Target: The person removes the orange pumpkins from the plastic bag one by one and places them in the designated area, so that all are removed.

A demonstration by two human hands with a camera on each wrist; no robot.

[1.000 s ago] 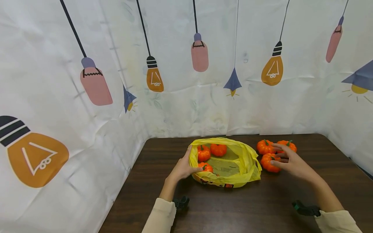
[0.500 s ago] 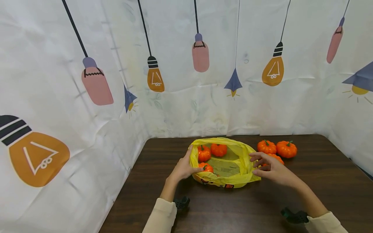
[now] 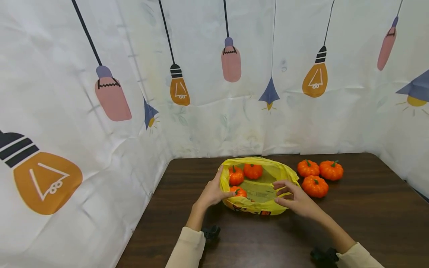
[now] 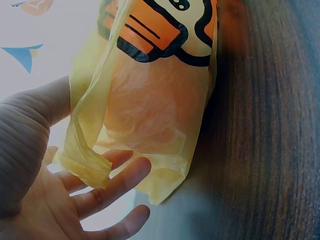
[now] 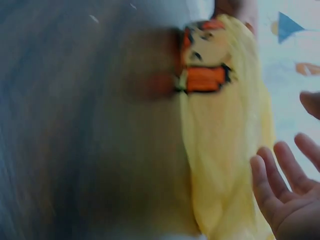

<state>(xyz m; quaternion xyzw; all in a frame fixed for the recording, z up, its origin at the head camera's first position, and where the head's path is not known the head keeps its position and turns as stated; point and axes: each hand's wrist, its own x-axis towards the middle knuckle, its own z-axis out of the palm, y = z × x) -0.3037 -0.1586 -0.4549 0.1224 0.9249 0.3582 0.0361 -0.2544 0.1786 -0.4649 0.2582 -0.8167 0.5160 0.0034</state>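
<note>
Bagging step: left hand holds yellow bag rim; right hand empty, fingers loose, at opposite rim. Three pumpkins on table likely need picking next.

The person wears cream long sleeves pushed back from both bare hands, the left hand and the right hand, with no rings on the fingers, and a small black camera mount sits strapped well behind the fingers at each wrist.
</note>
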